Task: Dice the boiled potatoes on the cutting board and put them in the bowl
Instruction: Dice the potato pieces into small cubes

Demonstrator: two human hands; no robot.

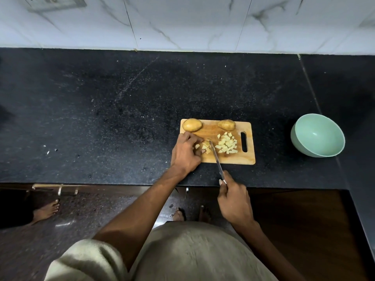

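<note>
The left hand [185,152] is resting on the left part of the board [248,159], its fingers curling down to pin a small cluster of cut potato [205,147] against the wood. The right hand [233,199] is gripping the handle of a knife [216,159] near the tabletop's front edge, fingers wrapping round it, with the thin blade reaching up and slightly left so that its tip is meeting the cluster just beside the left fingertips.

Just right of the blade, a loose heap of dice [226,144] is lying near the board's handle slot. The pieces are pale yellow, roughly cube-shaped and uneven. Along the far edge of the board two whole potatoes are waiting: one [192,125] at the left corner, one [226,125] further right, both oval, with tan skin on.

Boiled potato is likely soft and crumbly, perhaps a little slick on the cut faces, so it is probably calling for light pressure; firm squeezing could mash the pieces. The dice look light and would likely move best scooped up in cupped fingers or lifted on the flat of the blade. A whole potato is best held from above, across its width.

The bowl [298,128], pale green and holding nothing visible, is sitting well apart to the right on the dark speckled tabletop [121,118]
</note>
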